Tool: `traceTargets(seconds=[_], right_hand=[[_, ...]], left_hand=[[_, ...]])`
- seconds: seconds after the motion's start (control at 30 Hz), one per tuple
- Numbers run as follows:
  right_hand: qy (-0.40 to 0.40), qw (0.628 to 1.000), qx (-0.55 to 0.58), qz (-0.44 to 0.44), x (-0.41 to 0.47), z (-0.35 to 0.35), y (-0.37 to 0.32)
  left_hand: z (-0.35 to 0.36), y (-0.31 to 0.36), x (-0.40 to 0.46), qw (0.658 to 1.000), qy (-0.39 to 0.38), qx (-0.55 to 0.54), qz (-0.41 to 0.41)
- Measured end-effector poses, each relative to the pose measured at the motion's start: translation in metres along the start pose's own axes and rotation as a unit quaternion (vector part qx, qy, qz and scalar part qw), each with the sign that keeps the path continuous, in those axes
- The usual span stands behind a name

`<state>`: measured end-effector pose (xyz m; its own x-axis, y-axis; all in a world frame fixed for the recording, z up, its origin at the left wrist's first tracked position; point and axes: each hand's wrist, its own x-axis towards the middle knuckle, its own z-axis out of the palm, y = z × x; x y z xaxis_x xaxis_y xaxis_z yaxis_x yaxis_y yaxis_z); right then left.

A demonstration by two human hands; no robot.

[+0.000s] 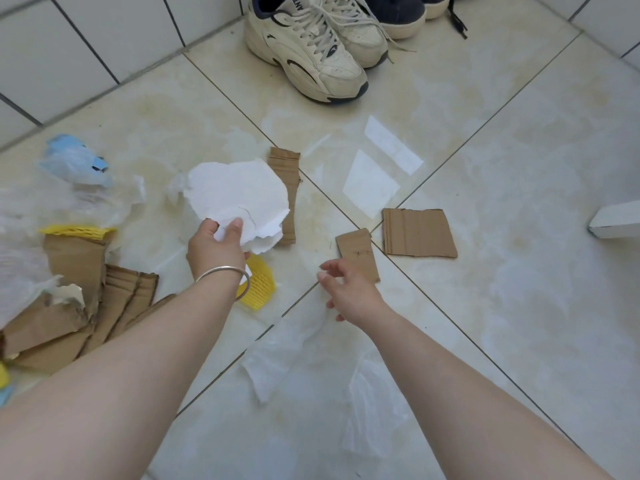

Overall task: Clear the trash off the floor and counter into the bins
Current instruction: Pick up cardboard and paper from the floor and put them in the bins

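- Cardboard, torn and heaped (pixel 69 306) at far left on the floor (pixel 519 271), with thin white plastic film (pixel 20 271) and a yellow foam net (pixel 78 231) tucked in; untouched by either hand.
- Blue-and-white plastic bag (pixel 74 164) near the wall tiles, also left lying.
- Left hand (pixel 214 242): thumb and fingers (pixel 232 230) pinch a bunch of torn white paper (pixel 239 195) lifted off the floor, so this piece is collected but not binned.
- Yellow mesh piece (pixel 258 284) lies just under the left wrist; a brown cardboard strip (pixel 287 192) shows behind the paper.
- Right hand (pixel 349 289): fingers loosely spread, holding nothing, hovering beside a small cardboard piece (pixel 358 254); probably the next pick.
- Clear plastic sheets (pixel 374 410) sprawl between the forearms.
- Further right: larger cardboard square (pixel 419 233), two white paper slips (pixel 370 183), all on the floor.
- Shoes (pixel 308 46) stand at the top, not trash.
- No bin or desk in view. Judgement: early stage, most litter remains.
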<state>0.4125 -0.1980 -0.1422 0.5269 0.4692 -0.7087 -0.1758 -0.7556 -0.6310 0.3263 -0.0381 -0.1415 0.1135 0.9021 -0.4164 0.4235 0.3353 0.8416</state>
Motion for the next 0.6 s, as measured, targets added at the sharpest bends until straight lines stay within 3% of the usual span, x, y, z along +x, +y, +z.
traceTargets(seconds=[0.13,0.23,0.4,0.6], right_hand=[[0.167,0.975,-0.145,-0.004,0.019,-0.019,0.001],[0.225,0.956,-0.188,0.018,0.034,-0.023,0.000],[0.248,0.935,-0.253,0.013,0.048,-0.017,0.000],[0.214,0.962,-0.167,0.019,0.062,-0.023,-0.005]], left_hand=[[0.005,-0.007,0.003,1.000,-0.006,-0.014,-0.012],[0.020,-0.008,-0.002,0.999,-0.039,-0.014,-0.015],[0.044,-0.006,-0.005,0.992,-0.122,0.033,-0.025],[0.063,-0.007,-0.005,0.980,-0.171,0.106,-0.008]])
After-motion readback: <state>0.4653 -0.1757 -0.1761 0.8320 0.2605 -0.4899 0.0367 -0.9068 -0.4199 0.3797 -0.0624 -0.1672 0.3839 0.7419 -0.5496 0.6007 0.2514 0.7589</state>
